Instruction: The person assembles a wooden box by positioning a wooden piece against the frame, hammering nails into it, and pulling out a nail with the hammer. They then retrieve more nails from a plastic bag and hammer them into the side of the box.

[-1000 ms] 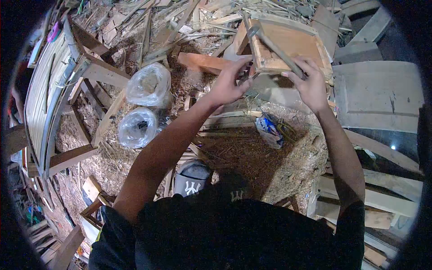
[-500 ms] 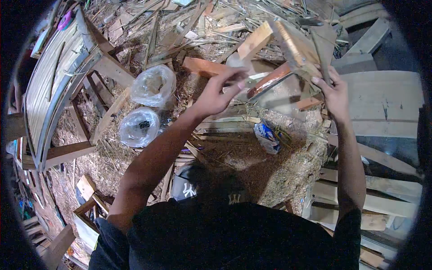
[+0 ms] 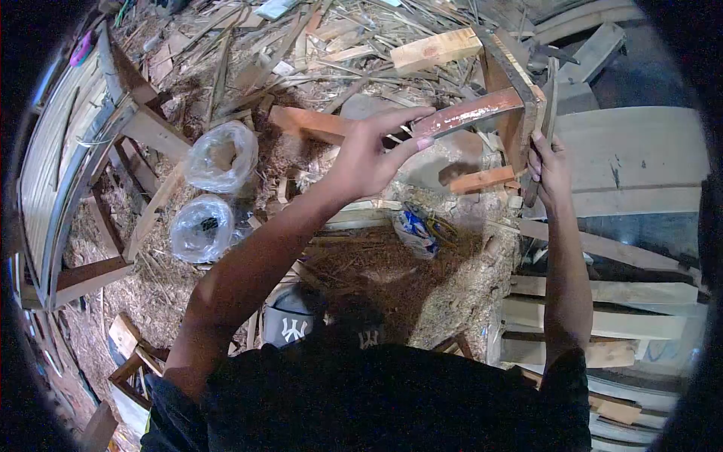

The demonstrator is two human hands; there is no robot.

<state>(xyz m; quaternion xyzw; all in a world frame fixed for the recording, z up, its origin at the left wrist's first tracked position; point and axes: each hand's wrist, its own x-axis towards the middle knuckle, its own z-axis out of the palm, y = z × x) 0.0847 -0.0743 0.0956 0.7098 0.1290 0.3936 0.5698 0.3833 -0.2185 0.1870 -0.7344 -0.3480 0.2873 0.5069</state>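
Observation:
A wooden frame point(image 3: 471, 111) stands in front of me, its bars joined to an upright end board point(image 3: 508, 79). My left hand point(image 3: 369, 154) grips the end of the reddish-brown middle bar, fingers above and thumb below. In my right hand point(image 3: 552, 169) is a hammer point(image 3: 551, 102), held by its long wooden handle just right of the end board. Its dark head points away from me. Behind my left hand lies an orange-brown timber point(image 3: 307, 124), partly hidden by that hand.
Two plastic-wrapped rolls point(image 3: 202, 228) lie on the sawdust at left, beside a curved slatted wooden piece point(image 3: 64, 158). A blue-and-white packet point(image 3: 416, 232) is near my feet. Wood scraps point(image 3: 331, 38) litter the far ground; boards point(image 3: 633, 162) are stacked at right.
My left hand has moved from beside the frame onto its middle bar. The frame has turned, and the hammer in my right hand has shifted a little. The camera view has swung right.

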